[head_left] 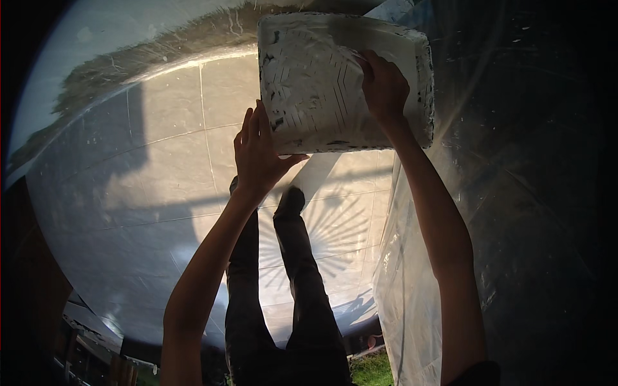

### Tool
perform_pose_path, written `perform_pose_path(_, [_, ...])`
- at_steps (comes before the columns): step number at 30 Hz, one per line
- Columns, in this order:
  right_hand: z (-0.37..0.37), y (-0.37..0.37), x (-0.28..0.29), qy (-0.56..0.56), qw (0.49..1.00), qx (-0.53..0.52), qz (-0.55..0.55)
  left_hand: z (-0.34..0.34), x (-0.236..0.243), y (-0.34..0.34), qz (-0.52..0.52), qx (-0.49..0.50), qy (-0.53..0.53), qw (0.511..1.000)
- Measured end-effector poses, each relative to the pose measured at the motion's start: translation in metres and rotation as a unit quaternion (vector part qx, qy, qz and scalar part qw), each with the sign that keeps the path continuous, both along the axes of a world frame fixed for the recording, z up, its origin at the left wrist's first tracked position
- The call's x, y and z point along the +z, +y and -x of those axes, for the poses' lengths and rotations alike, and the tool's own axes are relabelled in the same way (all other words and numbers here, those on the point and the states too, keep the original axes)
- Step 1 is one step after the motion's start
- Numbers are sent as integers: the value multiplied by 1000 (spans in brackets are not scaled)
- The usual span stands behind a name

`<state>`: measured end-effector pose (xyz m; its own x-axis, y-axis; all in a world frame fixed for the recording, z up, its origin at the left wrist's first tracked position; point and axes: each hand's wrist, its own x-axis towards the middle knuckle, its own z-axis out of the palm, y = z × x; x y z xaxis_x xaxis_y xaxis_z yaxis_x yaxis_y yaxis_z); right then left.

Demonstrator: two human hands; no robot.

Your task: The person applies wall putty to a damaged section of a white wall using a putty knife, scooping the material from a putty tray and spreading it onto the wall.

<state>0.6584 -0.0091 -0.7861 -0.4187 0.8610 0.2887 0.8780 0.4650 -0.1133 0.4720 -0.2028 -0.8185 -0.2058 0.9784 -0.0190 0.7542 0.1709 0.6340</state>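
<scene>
A white, rectangular tray (322, 90) with dark-speckled, chipped edges and a streaked, crumpled-looking inner surface is held up near the top middle. My left hand (261, 154) grips its lower left corner, fingers along the left side and thumb along the bottom edge. My right hand (386, 90) is curled over the tray's right half; whatever its fingertips hold is hidden.
Below are my dark-trousered legs (302, 283) and a shoe (290, 199) on pale, sunlit tiled flooring (167, 180) with radiating shadows. Translucent plastic sheeting (489, 193) runs down the right. Green grass (373, 370) shows at the bottom, and a dark-stained ledge (96, 83) upper left.
</scene>
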Motion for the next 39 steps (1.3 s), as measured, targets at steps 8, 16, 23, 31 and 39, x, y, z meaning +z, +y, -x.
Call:
perform_pose_path(8, [-24, -67, -2, 95, 983, 156, -12, -2, 0, 0, 14, 10, 26, 1000])
perform_pose_path(16, [-39, -113, 12, 96, 973, 203, 56, -5, -2, -1, 17, 25, 23, 999])
perform_pose_path(23, [-37, -109, 15, 123, 967, 197, 101, -5, -3, -4, 19, 28, 57, 998])
perform_pose_path(31, [-28, -54, 21, 77, 917, 152, 361, -9, 4, -1, 68, 37, 59, 995])
perform_pose_path(39, [-20, -18, 2, 54, 859, 173, 478, -9, 4, -1, 82, 40, 62, 994])
